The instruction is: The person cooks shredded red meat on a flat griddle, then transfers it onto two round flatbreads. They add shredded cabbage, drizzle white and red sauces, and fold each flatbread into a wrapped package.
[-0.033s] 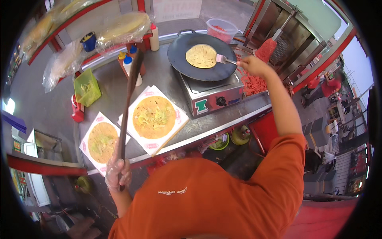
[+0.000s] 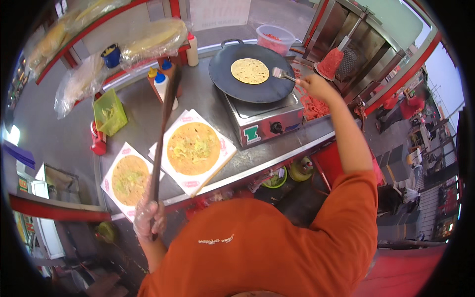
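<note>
My right hand (image 2: 319, 88) is closed round the handle of a flat brush (image 2: 279, 74), whose head is just right of a round flatbread (image 2: 250, 71). The flatbread lies on a black griddle pan (image 2: 232, 89) over a steel gas stove (image 2: 267, 123). My left hand (image 2: 148, 217), in a clear plastic glove, grips a long dark stick-like tool (image 2: 163, 128) standing upright close to the view; its kind is unclear. Beyond that hand, two flatbreads topped with shredded lettuce, a larger one (image 2: 180, 161) and a smaller one (image 2: 121, 180), lie on white papers.
Squeeze bottles (image 2: 161, 85) and a green basket (image 2: 110, 121) stand at left. A tub of red food (image 2: 273, 42) is behind the pan. Shredded red food (image 2: 315, 106) lies right of the stove, below a vertical meat spit (image 2: 330, 64). Bagged flatbreads (image 2: 153, 43) lie on the shelf.
The brush has come off the flatbread's right edge and moved a little right with my right hand. My left hand keeps its hold on the dark tool.
</note>
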Demonstrator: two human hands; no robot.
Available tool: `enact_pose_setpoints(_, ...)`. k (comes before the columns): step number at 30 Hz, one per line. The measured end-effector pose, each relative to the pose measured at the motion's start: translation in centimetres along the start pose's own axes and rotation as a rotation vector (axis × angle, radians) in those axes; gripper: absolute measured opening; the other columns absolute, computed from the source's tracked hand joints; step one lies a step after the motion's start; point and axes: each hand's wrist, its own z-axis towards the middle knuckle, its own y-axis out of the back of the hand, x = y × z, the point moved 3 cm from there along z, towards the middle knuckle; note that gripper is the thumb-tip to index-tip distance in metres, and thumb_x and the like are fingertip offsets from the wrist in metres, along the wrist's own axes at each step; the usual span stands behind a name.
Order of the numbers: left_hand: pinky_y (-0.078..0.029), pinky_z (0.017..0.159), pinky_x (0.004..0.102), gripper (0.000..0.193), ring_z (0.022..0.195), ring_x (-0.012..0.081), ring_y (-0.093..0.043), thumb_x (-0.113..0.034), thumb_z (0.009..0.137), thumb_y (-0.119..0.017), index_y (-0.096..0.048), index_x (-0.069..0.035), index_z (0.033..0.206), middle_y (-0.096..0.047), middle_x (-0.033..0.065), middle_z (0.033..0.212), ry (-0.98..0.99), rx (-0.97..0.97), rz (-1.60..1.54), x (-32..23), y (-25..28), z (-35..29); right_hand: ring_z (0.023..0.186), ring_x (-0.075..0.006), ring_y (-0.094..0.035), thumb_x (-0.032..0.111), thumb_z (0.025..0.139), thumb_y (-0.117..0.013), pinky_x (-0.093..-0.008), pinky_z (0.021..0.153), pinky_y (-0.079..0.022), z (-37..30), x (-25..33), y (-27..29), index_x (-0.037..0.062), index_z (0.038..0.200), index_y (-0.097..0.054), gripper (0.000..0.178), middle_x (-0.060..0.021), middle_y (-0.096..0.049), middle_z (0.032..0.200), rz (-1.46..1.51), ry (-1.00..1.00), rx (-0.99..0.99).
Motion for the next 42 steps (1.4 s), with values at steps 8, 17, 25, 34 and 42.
enact_pose_setpoints(8,-0.031,0.033,0.0242,0.095,0.036,0.0088,-0.036,-0.022,0.099,-0.073,-0.013,-0.023,0.173,-0.044,0.0015,0.064,0.092,0.065,-0.085,1.5,2.1,2.9,0.089,-0.0328,-0.068,0.024,0.086,-0.09,-0.0426,0.078,-0.053,-12.1,5.0,-20.2,0.0032,0.104,-0.058,0.042,-0.0143,-0.068,0.094,0.411,0.05,-0.725)
enact_pose_setpoints(17,-0.029,0.034,0.02,0.082,0.039,0.0052,-0.034,-0.02,0.104,-0.064,-0.018,-0.014,0.172,-0.044,-0.0008,0.067,0.042,0.161,0.196,-1.6,-4.2,10.2,0.062,-0.0149,-0.058,0.031,0.095,-0.082,-0.0304,0.055,-0.047,-9.5,3.9,-11.7,0.0019,0.102,-0.061,0.036,-0.0047,-0.06,0.075,0.729,-0.178,-0.552)
enact_pose_setpoints(25,-0.029,0.04,0.0196,0.069,0.046,0.004,-0.034,-0.021,0.107,-0.059,-0.029,-0.016,0.17,-0.043,-0.003,0.073,0.178,0.097,0.479,2.1,-14.8,18.6,0.05,-0.0098,-0.05,0.033,0.108,-0.063,-0.0302,0.039,-0.034,8.6,1.7,-1.3,0.0033,0.088,-0.068,0.036,-0.0024,-0.06,0.068,0.643,-0.221,0.307)
enact_pose_setpoints(34,-0.033,0.034,0.024,0.09,0.039,0.0078,-0.037,-0.024,0.102,-0.066,-0.01,-0.021,0.173,-0.042,0.0014,0.067,-0.399,-0.077,-0.119,10.5,-20.8,10.1,0.085,-0.0376,-0.073,0.024,0.099,-0.065,-0.0491,0.072,-0.057,19.7,19.4,5.7,0.0072,0.1,-0.077,0.021,-0.0172,-0.074,0.091,-0.004,0.763,-0.666)
enact_pose_setpoints(42,-0.036,0.033,0.0283,0.034,0.034,0.0131,-0.044,-0.014,0.104,-0.06,-0.049,-0.003,0.134,-0.048,0.0052,0.061,-0.757,0.099,-0.322,14.9,-20.2,3.4,0.083,-0.028,-0.074,0.021,0.089,-0.072,-0.0414,0.063,-0.059,6.7,27.8,-0.2,0.0032,0.103,-0.067,0.023,-0.0139,-0.069,0.099,-0.116,1.395,-0.665)
